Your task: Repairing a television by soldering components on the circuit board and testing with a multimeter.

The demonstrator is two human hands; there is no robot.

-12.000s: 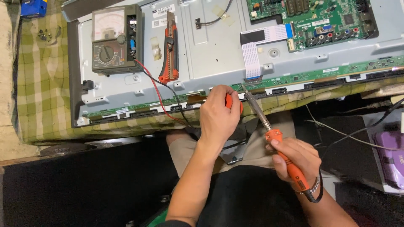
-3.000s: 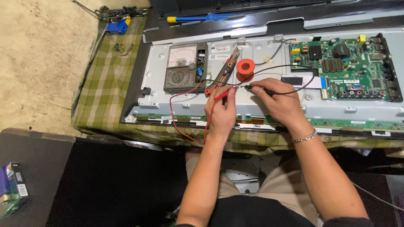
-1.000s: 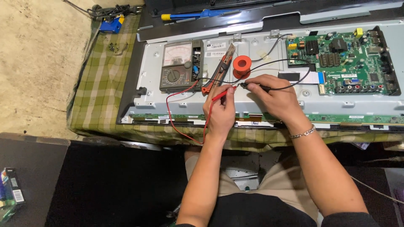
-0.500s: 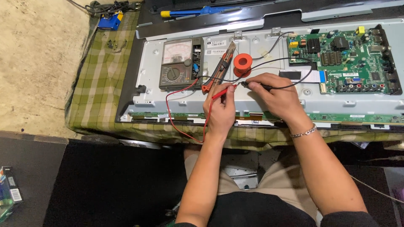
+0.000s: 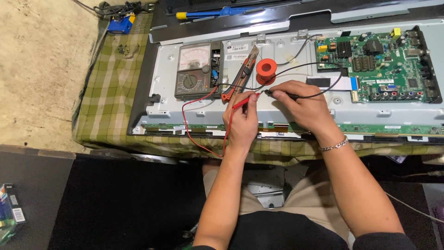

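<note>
My left hand [image 5: 241, 121] pinches a red test probe [image 5: 245, 102] whose red lead [image 5: 187, 127] loops down and back to the analogue multimeter [image 5: 198, 70]. My right hand [image 5: 303, 105] holds a black test probe [image 5: 283, 95] with a black lead running toward the meter. The two probe tips meet between my hands over the grey metal back panel [image 5: 296, 109] of an opened flat television. A bracelet [image 5: 334, 145] sits on my right wrist.
An orange utility knife [image 5: 240, 74] and an orange reel of solder [image 5: 266, 69] lie beside the meter. A green circuit board [image 5: 374, 65] fills the panel's right side. A blue screwdriver [image 5: 217, 12] lies at the back. The panel rests on a checked cloth [image 5: 108, 102].
Twelve seconds ago my right hand held an orange-handled tool near the panel's front edge; now it holds the black probe. Over the last second both hands stay put with the probe tips together.
</note>
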